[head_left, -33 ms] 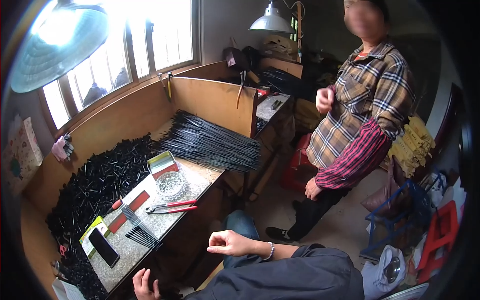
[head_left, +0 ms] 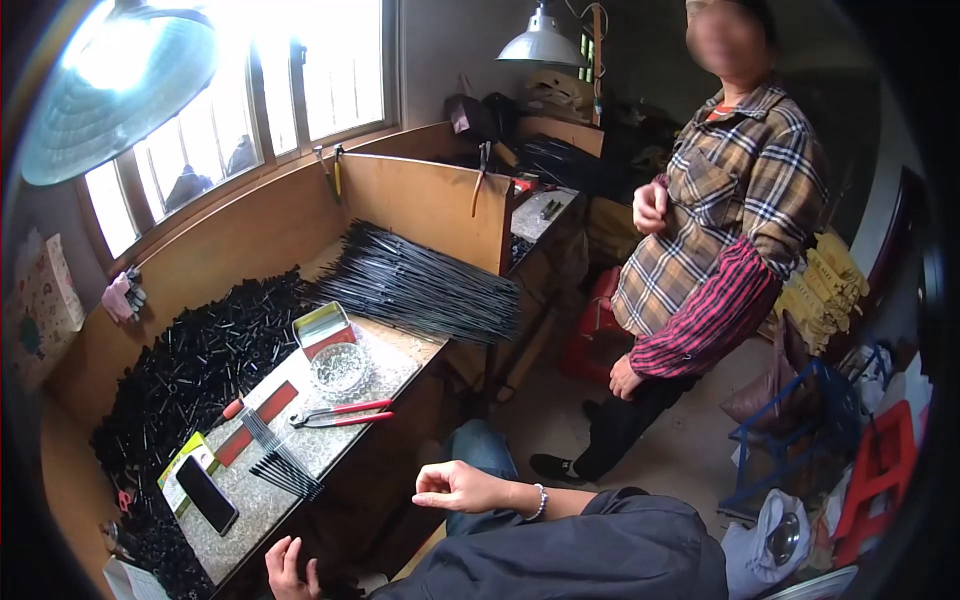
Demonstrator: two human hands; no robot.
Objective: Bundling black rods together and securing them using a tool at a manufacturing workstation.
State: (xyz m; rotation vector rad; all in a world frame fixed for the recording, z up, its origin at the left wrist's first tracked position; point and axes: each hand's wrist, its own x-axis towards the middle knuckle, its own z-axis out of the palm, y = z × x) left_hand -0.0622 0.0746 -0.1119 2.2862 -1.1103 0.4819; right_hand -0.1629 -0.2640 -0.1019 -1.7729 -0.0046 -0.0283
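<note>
My left hand [head_left: 290, 572] is at the lower edge, just off the near side of the stone-topped bench [head_left: 225, 548]. Its fingers are loosely apart with nothing between them. Over my lap is my right hand [head_left: 462, 488], fingers curled together and no object visible in it; a beaded bracelet circles that wrist. On the bench lie red-handled pliers [head_left: 345, 414], a phone [head_left: 207, 495] and a small row of thin dark rods [head_left: 285, 472] by a red strip [head_left: 258, 424]. Behind them stand a clear glass bowl [head_left: 338, 370] and an open rectangular tin [head_left: 322, 326].
Black small parts [head_left: 190, 370] pile up behind the bench, beside a stack of long dark rods [head_left: 420, 285]. A wooden partition [head_left: 430, 205] carries pliers. Another person [head_left: 720, 190] stands to the right. A blue frame [head_left: 790, 440] and red stool [head_left: 875, 480] are at far right.
</note>
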